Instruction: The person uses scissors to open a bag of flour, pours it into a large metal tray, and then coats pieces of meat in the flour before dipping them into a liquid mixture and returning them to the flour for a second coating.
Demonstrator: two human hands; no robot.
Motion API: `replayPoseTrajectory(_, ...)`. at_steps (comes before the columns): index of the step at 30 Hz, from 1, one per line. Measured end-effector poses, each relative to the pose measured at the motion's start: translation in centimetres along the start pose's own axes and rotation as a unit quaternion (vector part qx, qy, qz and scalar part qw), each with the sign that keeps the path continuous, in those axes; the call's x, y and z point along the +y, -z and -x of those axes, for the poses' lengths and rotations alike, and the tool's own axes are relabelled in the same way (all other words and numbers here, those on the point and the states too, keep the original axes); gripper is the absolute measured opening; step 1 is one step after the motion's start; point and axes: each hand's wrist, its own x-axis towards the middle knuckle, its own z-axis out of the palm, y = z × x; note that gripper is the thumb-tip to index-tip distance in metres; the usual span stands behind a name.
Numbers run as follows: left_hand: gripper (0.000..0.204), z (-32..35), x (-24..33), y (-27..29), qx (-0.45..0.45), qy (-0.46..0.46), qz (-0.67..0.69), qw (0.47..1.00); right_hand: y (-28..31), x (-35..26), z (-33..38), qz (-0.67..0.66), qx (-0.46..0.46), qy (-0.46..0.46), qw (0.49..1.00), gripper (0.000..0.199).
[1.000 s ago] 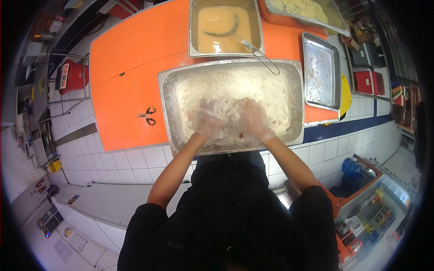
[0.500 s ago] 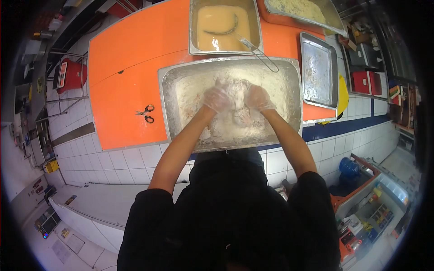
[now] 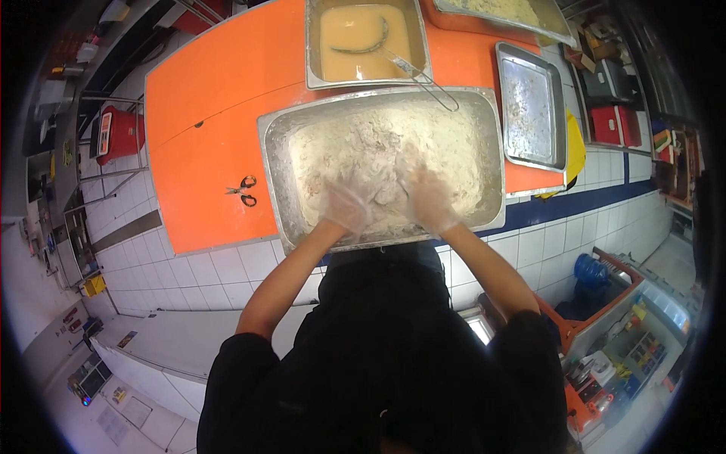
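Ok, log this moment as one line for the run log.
left hand: in floured mix | right hand: in floured mix | large steel pan | scissors: untouched

White-tiled counter front [image 3: 227, 276] with a blue stripe [image 3: 575, 203], orange worktop [image 3: 204, 113], pale floor [image 3: 151, 344]

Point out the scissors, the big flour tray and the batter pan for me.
scissors [image 3: 243, 190], head view, on the handles.
flour tray [image 3: 269, 163], head view, on its left metal wall.
batter pan [image 3: 310, 45], head view, on its left rim.

Both hands [image 3: 386, 200] nearer the tray's [image 3: 272, 181] front.
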Motion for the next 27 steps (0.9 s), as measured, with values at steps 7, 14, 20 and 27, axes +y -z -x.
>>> replayPoseTrajectory(7, 0.083, -8.9, -3.0, -5.0, 0.074, 0.028, 0.046, 0.996, -0.3, 6.2, -5.4, -0.195, 0.072, 0.040, 0.977, 0.051)
replayPoseTrajectory(14, 0.091, -4.7, -4.2, -4.6, 0.137, -0.009, 0.230, 0.963, -1.4, 11.2, -1.9, -0.313, 0.102, -0.027, 0.944, 0.064)
replayPoseTrajectory(20, 0.103, 2.8, -5.8, -5.4, 0.112, -0.003, -0.039, 0.993, 1.9, 6.8, 3.2, -0.129, -0.079, -0.041, 0.988, 0.073)
replayPoseTrajectory(27, 0.073, -4.9, -6.6, -11.2, 0.084, 0.089, 0.165, 0.979, -3.8, 3.3, -3.3, -0.208, 0.118, -0.099, 0.966, 0.054)
